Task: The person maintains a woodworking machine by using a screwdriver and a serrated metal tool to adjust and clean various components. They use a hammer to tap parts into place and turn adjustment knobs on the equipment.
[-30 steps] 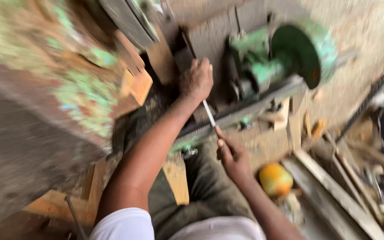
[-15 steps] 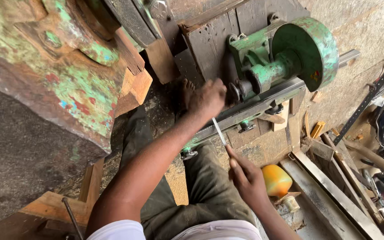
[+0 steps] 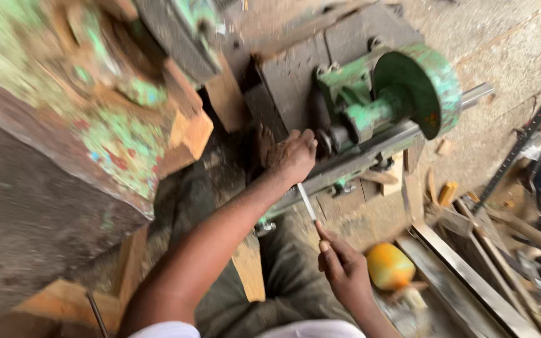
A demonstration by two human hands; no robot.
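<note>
A person seated at a worn, green-painted wood lathe works a slim, flat steel blade between two bare hands. The left hand rests over the blade's far end, where it meets the lathe's long grey steel bar beside the spindle; its grip is curled down over the tip, though how tightly cannot be told from above. The right hand holds the near end, its grip pinching the blade between thumb and fingers. The blade runs in a short slant between the hands, above the person's lap. It looks thin, stiff and light, probably sharp along an edge and smooth enough to slip, so the two ends seem the safest places to hold it. A rounded orange-yellow block lies just beside the right hand, among wooden offcuts on the dusty floor.
</note>
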